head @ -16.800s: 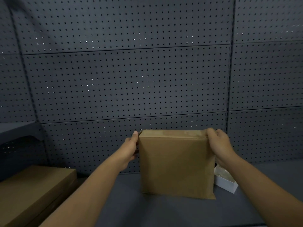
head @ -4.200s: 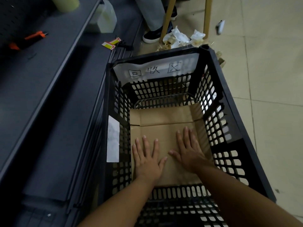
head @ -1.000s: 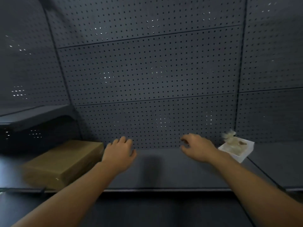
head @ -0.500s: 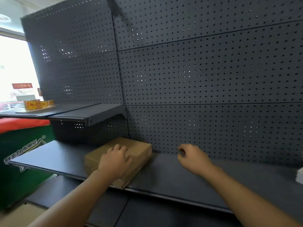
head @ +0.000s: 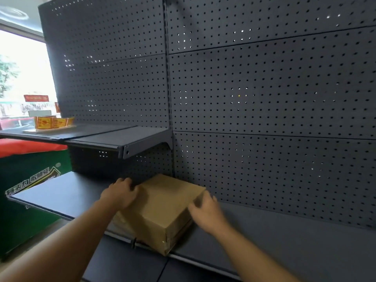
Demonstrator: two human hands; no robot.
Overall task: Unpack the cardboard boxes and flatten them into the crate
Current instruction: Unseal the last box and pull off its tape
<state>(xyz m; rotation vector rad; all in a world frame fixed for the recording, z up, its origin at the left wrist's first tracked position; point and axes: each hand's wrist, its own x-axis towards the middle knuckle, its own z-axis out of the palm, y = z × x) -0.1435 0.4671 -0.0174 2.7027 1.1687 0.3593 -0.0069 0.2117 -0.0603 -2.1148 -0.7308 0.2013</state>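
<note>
A flat brown cardboard box (head: 162,208) lies closed on the dark shelf (head: 61,194), one corner jutting over the shelf's front edge. My left hand (head: 120,193) grips the box's left side, fingers curled over its far left edge. My right hand (head: 205,210) holds the right side, thumb on the top face near the far right corner. The crate is out of view.
A dark pegboard wall (head: 264,108) backs the shelf. A higher shelf (head: 114,139) sticks out at left, carrying yellow-red packets (head: 53,122) on its far end. A green and red cabinet (head: 26,180) stands at the left, below a bright window.
Both hands have reached the brown box and taken hold of its two sides; half a second ago the left hand lay on top and the right hung free. The view has shifted left.
</note>
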